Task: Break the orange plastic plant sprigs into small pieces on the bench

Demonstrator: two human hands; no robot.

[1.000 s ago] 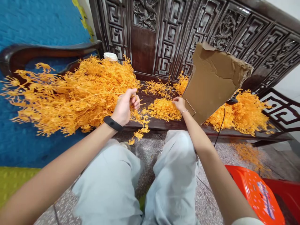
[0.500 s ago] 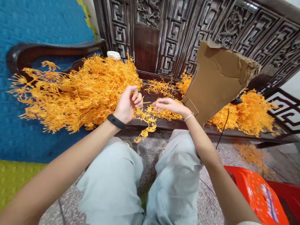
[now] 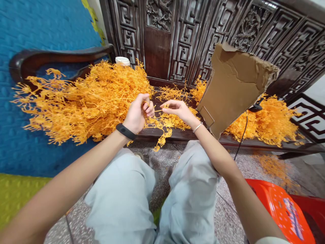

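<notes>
My left hand [image 3: 138,113], a black band at its wrist, is closed round the stem of an orange plastic sprig [image 3: 162,130]. Its branching end hangs below, over the bench edge. To the right, my right hand [image 3: 177,111], with a thin bangle, has thumb and fingertips brought together at the thin orange stem that sticks out of my left fist. A large heap of orange plastic sprigs [image 3: 83,101] lies just left of my left hand. Smaller loose sprigs [image 3: 175,121] lie on the bench under my right hand.
A dark carved wooden bench [image 3: 175,135] runs across the front. A torn cardboard piece [image 3: 236,81] leans on it, beside another orange heap [image 3: 271,118] and a black cable [image 3: 241,139]. A white round container [image 3: 123,61] stands behind. A red plastic stool [image 3: 276,210] is at lower right.
My right hand has moved left and its fingers have closed at the stem. The hanging end of the sprig has swung slightly to the right. My left hand keeps its grip.
</notes>
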